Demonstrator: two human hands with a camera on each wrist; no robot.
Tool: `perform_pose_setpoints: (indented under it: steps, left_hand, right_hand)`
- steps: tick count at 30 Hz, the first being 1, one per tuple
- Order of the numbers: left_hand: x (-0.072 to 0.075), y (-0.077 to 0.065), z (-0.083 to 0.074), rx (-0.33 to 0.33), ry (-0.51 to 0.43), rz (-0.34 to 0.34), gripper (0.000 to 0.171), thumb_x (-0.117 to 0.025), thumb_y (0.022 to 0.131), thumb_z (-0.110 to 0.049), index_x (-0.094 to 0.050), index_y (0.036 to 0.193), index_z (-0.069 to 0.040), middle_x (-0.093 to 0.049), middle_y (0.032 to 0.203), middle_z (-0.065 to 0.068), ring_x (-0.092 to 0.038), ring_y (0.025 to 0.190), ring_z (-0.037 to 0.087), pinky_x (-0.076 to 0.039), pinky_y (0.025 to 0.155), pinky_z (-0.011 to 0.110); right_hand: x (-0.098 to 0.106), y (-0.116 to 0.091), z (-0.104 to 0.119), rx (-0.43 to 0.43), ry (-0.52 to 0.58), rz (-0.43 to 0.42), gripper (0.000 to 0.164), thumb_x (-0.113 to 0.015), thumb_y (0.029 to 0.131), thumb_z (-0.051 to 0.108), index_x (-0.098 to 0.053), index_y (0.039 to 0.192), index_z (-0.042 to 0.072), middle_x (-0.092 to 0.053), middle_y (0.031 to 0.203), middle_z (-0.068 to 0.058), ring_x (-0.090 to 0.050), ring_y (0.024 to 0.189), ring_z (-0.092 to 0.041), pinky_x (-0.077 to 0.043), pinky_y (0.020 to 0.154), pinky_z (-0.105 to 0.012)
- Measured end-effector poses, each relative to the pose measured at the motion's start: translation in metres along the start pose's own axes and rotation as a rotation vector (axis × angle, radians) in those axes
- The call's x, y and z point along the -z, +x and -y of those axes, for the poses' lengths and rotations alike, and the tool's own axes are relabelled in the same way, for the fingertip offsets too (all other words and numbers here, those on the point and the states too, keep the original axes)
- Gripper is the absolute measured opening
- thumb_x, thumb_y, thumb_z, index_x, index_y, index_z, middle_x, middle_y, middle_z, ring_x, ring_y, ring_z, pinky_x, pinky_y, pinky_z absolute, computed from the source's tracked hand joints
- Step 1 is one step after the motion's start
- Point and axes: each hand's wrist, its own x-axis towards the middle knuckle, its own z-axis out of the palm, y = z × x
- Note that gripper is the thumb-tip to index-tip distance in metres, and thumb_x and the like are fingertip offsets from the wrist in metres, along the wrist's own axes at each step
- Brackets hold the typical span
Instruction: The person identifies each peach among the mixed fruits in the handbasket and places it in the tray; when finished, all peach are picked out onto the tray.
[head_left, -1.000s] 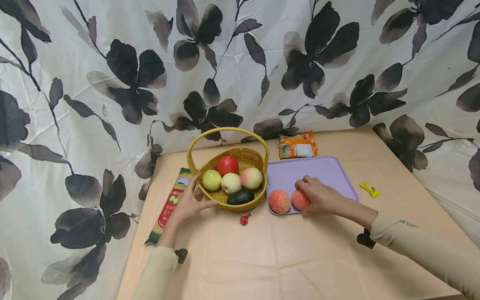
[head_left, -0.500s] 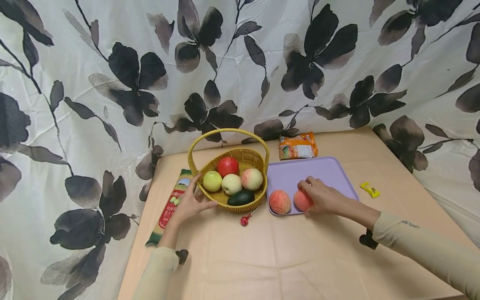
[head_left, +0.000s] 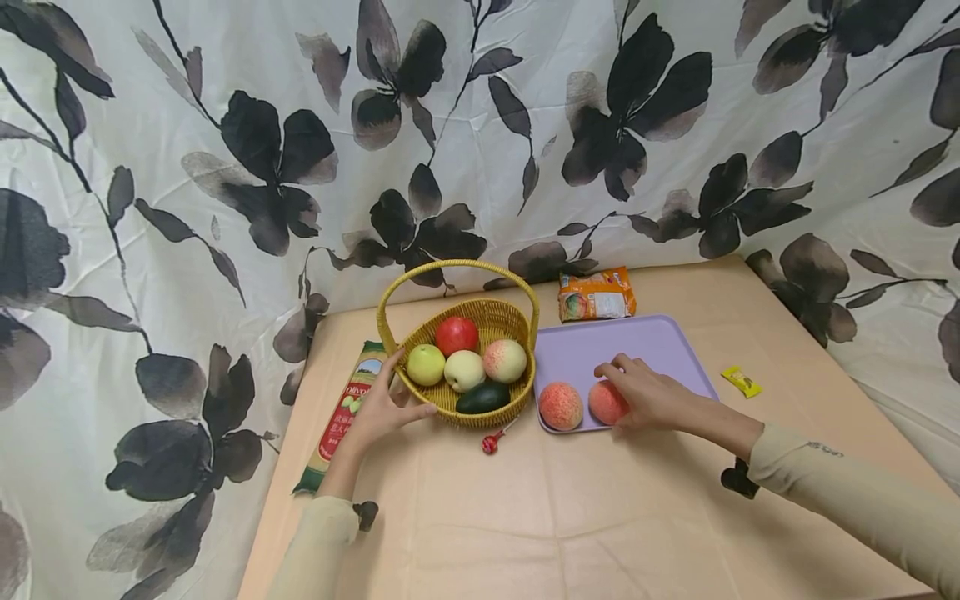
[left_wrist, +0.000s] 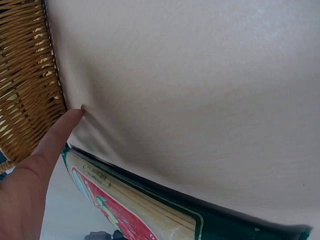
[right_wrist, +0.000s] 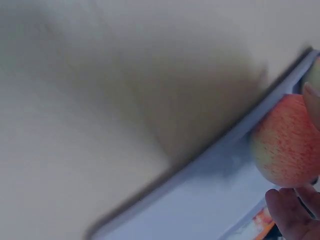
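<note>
My left hand [head_left: 380, 417] touches the left side of the yellow wicker basket [head_left: 525, 398] with fingers and thumb spread; in the left wrist view one straight digit [left_wrist: 57, 137] lies along the weave. Inside the basket are a red round fruit [head_left: 457, 335], a green one [head_left: 426, 365], a whitish one [head_left: 464, 371], a pale peach [head_left: 505, 361] and a dark green oval one [head_left: 483, 397]. On the lilac tray [head_left: 660, 337], my right hand [head_left: 647, 395] holds a pink peach [head_left: 606, 403] between thumb and fingers. Another pink peach [head_left: 561, 406] lies just left of it.
A green-and-red spaghetti pack [head_left: 347, 417] lies left of the basket, under the left forearm. Behind the tray is an orange snack bag [head_left: 597, 293]. A red lollipop [head_left: 491, 442] lies before the basket; a yellow sweet [head_left: 742, 382] is right of the tray.
The right hand and its peach have shifted slightly right on the tray, widening the gap to the other peach. The left hand stays against the basket.
</note>
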Motion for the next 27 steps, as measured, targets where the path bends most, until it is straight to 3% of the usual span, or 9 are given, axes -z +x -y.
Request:
perform_pose_setpoints:
  steps: [7,15,19,22,27]
  left_hand:
    - [0.002,-0.002,0.0,0.017,0.046,-0.012,0.118,-0.093,0.079,-0.033,-0.015,0.167,-0.021,-0.011,0.175,0.007,-0.012,0.163,0.035,-0.037,0.123,0.058]
    - [0.002,-0.001,0.003,0.001,0.035,-0.009,0.118,-0.093,0.079,-0.031,-0.014,0.167,-0.019,-0.014,0.174,0.011,-0.015,0.161,0.038,-0.032,0.125,0.062]
    - [0.003,-0.002,0.003,0.008,0.046,-0.012,0.118,-0.093,0.079,-0.033,-0.015,0.167,-0.02,-0.015,0.174,0.011,-0.016,0.161,0.038,-0.033,0.124,0.063]
    - [0.004,-0.002,0.002,0.011,0.031,-0.009,0.118,-0.093,0.079,-0.033,-0.016,0.167,-0.021,-0.016,0.174,0.01,-0.018,0.161,0.038,-0.035,0.123,0.061]
    - [0.003,-0.002,0.0,0.003,-0.016,0.0,0.117,-0.093,0.079,-0.029,-0.016,0.167,-0.021,-0.016,0.173,0.01,-0.025,0.158,0.039,-0.038,0.122,0.058]
  right_hand:
    - [0.034,0.016,0.025,0.057,-0.06,-0.01,0.071,-0.092,0.076,0.022,-0.058,0.137,0.011,-0.056,0.128,-0.014,-0.057,0.11,-0.033,-0.058,0.067,-0.043]
    - [0.067,0.059,0.084,0.22,-0.071,-0.01,0.061,-0.09,0.083,0.031,-0.062,0.134,0.012,-0.059,0.125,-0.012,-0.061,0.106,-0.027,-0.06,0.077,-0.04]
    - [0.071,0.088,0.112,0.281,-0.061,0.047,0.055,-0.086,0.087,0.026,-0.062,0.133,0.01,-0.06,0.123,-0.013,-0.061,0.102,-0.025,-0.059,0.082,-0.041]
    - [0.069,0.113,0.128,0.3,-0.08,0.112,0.048,-0.082,0.09,0.024,-0.063,0.132,0.011,-0.06,0.118,-0.012,-0.061,0.095,-0.023,-0.058,0.077,-0.038]
    - [0.058,0.152,0.146,0.308,-0.159,0.27,0.04,-0.071,0.09,0.014,-0.066,0.129,0.008,-0.062,0.115,-0.013,-0.057,0.092,-0.022,-0.054,0.077,-0.035]
